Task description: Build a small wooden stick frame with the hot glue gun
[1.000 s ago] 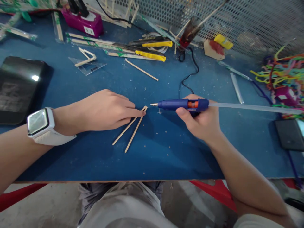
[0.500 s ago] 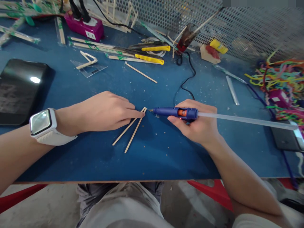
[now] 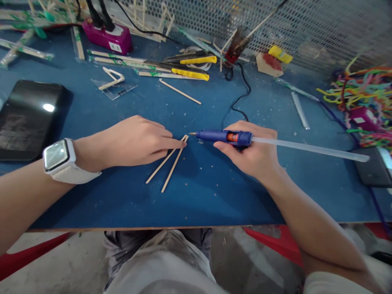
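No text, brand or number can be read. Green print on the clear stick wrappers (image 3: 122,62), lying toward the back edge of the blue table (image 3: 232,204), left of its middle, is too small and blurred to make out, as is the dark marking on the clear set square (image 3: 114,94) nearer the front edge.

Your blue table (image 3: 245,196); purple power strip (image 3: 107,37) on it, two yellow-handled cutters (image 3: 194,67) to its right, black tablet (image 3: 29,120) below-left.

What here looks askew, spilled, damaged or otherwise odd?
Nothing looks clearly damaged. Pale specks dot the blue tabletop, perhaps dried glue, and colourful fuzzy strands lie tangled around a purple block at the right: untidy, nothing worse.
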`<state>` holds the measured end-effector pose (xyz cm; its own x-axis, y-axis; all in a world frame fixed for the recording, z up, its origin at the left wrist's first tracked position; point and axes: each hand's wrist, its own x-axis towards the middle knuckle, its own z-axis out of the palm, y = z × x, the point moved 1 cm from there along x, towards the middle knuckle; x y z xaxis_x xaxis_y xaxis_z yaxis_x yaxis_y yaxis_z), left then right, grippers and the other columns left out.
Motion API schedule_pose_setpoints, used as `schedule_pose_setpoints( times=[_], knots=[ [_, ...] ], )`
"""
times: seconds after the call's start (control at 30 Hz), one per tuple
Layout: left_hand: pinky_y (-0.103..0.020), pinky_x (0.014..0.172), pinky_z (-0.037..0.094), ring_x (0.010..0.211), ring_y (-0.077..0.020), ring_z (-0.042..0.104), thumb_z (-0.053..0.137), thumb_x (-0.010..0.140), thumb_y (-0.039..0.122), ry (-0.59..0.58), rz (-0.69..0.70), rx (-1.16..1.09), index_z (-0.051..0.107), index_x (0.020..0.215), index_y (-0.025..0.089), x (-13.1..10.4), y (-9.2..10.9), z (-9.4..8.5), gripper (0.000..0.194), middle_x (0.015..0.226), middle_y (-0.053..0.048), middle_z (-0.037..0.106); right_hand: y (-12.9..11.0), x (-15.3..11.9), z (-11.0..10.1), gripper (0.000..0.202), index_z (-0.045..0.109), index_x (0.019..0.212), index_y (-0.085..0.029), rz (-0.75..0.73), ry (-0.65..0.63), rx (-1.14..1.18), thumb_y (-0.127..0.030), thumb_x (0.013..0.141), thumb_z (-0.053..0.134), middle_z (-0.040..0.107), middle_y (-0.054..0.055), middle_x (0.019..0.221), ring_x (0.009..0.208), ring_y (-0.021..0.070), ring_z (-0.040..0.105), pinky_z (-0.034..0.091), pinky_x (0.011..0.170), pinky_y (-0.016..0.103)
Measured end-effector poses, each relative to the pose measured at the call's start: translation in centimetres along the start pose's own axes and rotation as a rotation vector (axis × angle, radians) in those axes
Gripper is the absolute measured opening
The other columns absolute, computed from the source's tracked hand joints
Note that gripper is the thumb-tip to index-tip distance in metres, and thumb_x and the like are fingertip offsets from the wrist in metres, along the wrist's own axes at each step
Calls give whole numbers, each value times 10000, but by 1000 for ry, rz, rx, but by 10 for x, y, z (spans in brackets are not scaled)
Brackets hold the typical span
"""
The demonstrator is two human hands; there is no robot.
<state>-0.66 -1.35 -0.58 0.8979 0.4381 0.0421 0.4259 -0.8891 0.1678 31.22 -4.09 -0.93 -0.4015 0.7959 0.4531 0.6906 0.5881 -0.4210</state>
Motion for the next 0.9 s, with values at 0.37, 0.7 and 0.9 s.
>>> schedule_pose_setpoints(
  times=[0.37, 0.7, 0.9],
  knots=[
    [-322, 704, 484, 907, -222, 766, 467, 1193, 261, 17, 76, 56, 744, 1540, 312, -1, -3, 1, 447, 1034, -71, 830, -3, -2, -1, 361, 728, 929, -282, -36, -39, 25, -616, 1018, 830, 824, 13, 884, 735, 223, 730, 521, 690, 396],
    [-308, 715, 515, 929, -211, 779, 461, 1195, 290, 15, 55, 9, 741, 1542, 322, -2, -4, 0, 447, 1098, -70, 851, 2, 0, -5, 393, 639, 799, -261, 24, 47, 86, -536, 1022, 810, 627, -30, 687, 599, 158, 548, 401, 601, 352],
    [-312, 738, 512, 971, -222, 778, 465, 1190, 282, -17, 13, -27, 739, 1547, 346, -1, -3, -1, 454, 1139, -53, 859, 9, -1, 3, 473, 651, 799, -259, 47, 78, 68, -649, 1021, 799, 661, -14, 710, 624, 171, 579, 420, 616, 363]
  ],
)
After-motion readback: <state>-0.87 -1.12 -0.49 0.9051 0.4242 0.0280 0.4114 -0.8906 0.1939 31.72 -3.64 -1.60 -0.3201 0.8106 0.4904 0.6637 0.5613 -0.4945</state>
